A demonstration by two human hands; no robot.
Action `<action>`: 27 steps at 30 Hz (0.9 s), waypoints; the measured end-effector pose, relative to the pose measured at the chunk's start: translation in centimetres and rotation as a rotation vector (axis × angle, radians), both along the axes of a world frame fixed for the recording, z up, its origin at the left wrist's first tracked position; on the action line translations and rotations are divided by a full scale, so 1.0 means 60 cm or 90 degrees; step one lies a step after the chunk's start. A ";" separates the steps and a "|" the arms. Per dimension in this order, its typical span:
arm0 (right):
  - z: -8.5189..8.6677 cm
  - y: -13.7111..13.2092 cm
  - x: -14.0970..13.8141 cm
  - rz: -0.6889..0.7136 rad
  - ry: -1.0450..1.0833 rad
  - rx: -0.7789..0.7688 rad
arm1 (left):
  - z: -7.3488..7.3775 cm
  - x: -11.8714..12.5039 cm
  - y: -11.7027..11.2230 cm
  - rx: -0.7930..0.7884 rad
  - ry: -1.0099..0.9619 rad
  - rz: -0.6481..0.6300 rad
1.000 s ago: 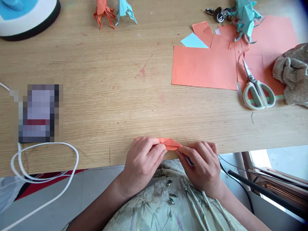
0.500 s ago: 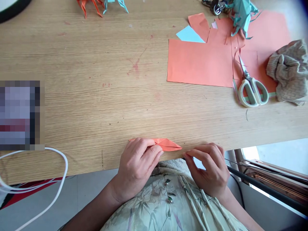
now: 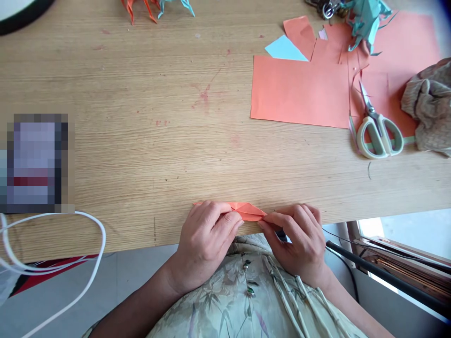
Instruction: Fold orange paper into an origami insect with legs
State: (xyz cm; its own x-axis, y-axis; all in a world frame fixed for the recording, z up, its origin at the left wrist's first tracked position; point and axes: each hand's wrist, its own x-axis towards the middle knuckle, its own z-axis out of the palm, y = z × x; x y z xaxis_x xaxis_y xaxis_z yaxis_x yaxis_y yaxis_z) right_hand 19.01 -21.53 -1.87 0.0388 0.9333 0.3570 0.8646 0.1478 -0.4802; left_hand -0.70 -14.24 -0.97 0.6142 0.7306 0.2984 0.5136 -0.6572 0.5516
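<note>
A narrow piece of folded orange origami paper (image 3: pixel 246 210) lies along the table's near edge, its right end tapering to a point. My left hand (image 3: pixel 209 234) is closed on its middle, thumb and fingers pressed together over the paper, hiding much of the left half. A thin tip shows beyond that hand on the left. At the pointed right end, my right hand (image 3: pixel 298 234) pinches the tip between thumb and index finger, with the other fingers curled.
Scissors (image 3: pixel 378 126) rest on orange paper sheets (image 3: pixel 299 91) at the right, beside a crumpled cloth (image 3: pixel 431 105). A teal origami figure (image 3: pixel 366 23) and a light-blue paper scrap (image 3: pixel 286 49) are behind. A white cable (image 3: pixel 100 239) loops at the left near a blurred-out rectangle (image 3: pixel 37 164).
My right hand has moved left and closed on the paper's pointed tip, where a gap was before. My left hand keeps its hold. The whole view has shifted slightly.
</note>
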 end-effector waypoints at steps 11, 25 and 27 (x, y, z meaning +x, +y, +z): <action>0.007 0.008 -0.011 -0.046 0.011 -0.044 | 0.002 0.016 -0.004 -0.008 0.011 0.055; 0.004 0.010 -0.007 -0.009 -0.005 -0.040 | 0.005 0.004 -0.004 -0.020 0.008 0.011; 0.004 0.010 -0.007 -0.005 -0.013 -0.051 | 0.004 0.006 -0.003 -0.006 0.013 0.011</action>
State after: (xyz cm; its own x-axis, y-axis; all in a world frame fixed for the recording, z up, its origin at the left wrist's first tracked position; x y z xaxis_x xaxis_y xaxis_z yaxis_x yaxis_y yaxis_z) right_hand 18.57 -20.92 -1.65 0.0390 0.9588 0.2816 0.8756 0.1030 -0.4720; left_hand -0.36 -14.44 -0.72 0.6073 0.7442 0.2781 0.5367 -0.6424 0.5471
